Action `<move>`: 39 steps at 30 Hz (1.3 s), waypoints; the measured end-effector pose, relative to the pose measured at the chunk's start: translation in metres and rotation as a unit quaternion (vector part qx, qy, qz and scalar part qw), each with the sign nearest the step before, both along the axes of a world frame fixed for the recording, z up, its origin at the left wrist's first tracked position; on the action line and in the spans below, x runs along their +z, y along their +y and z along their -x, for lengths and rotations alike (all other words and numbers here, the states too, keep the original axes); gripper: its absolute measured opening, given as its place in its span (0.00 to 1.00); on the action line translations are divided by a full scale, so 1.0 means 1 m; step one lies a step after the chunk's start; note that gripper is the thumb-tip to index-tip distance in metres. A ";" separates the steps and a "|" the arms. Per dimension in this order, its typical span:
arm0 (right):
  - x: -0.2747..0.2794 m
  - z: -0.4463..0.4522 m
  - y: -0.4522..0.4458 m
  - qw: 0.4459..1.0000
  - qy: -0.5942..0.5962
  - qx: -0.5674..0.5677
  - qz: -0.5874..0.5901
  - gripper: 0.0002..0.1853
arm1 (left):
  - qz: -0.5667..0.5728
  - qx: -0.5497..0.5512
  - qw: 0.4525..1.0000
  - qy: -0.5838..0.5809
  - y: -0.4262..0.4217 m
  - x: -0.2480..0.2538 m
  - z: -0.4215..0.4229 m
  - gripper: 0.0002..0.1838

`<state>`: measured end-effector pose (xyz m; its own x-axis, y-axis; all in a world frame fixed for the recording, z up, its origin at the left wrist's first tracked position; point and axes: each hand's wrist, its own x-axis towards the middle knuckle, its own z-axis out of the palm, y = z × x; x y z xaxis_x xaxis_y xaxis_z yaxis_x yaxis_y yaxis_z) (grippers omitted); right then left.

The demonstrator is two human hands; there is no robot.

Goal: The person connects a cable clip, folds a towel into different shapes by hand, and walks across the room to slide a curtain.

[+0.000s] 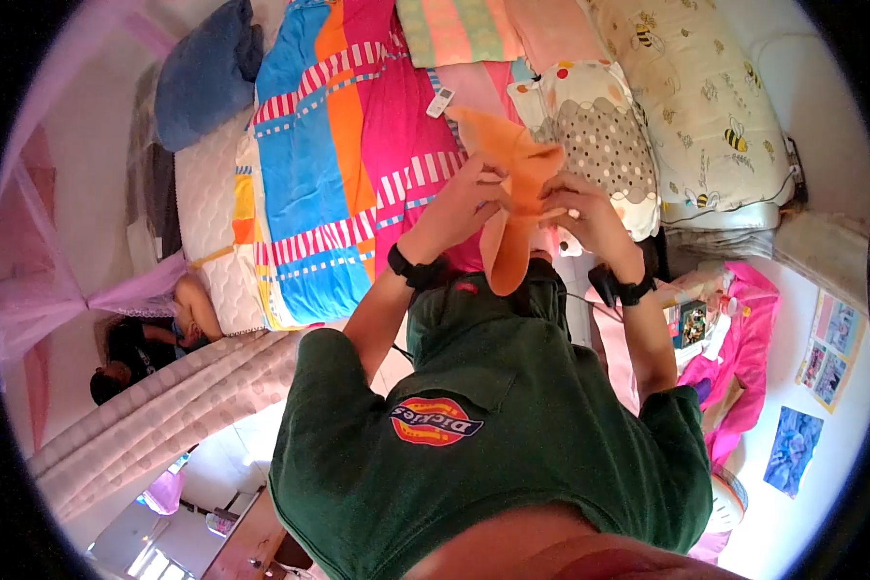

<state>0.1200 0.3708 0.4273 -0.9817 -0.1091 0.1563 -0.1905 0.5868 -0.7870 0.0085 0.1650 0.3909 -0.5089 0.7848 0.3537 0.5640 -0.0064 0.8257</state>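
A soft orange piece of sheet material (pixel 520 164), curved and with a long rounded lower lobe (pixel 506 256), is held up in front of my chest. My left hand (pixel 462 205) pinches its left edge with bent fingers. On the other side, my right hand (pixel 582 215) grips the right edge, thumb and fingers pressed together. The piece looks folded or doubled in the middle, but its exact kind is unclear. Behind it, a white remote control (pixel 441 102) lies on the bed.
A bed with a colourful striped quilt (pixel 309 174) spreads ahead. Folded bedding with bee prints (pixel 715 106) sits at the right, a blue pillow (pixel 208 72) at the far left. Another person (pixel 155 338) is by a curtain (pixel 184 406) at lower left. Pink cloth (pixel 744 338) hangs right.
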 end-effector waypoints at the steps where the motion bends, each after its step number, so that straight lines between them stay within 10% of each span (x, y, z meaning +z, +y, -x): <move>1: 0.010 0.006 -0.003 1.000 -0.007 0.012 -0.012 0.08 | 0.002 -0.001 1.000 -0.004 0.003 0.002 0.000 0.09; 8: 0.043 0.026 -0.019 0.992 -0.074 -0.009 0.105 0.11 | -0.072 0.014 0.997 -0.020 0.005 0.020 0.005 0.12; 16: 0.054 0.030 -0.014 0.983 0.043 0.169 -0.052 0.11 | -0.063 0.025 0.995 -0.069 -0.006 0.031 0.002 0.11; 39: 0.029 0.021 -0.035 0.997 -0.059 0.047 0.036 0.17 | -0.085 0.073 0.947 -0.301 -0.014 0.005 -0.023 0.11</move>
<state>0.0988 0.3355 0.4568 -0.9797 -0.1936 0.0517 -0.1458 0.5115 -0.8468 0.0317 0.1513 0.3955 -0.7577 0.6477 0.0801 -0.0038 -0.1271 0.9919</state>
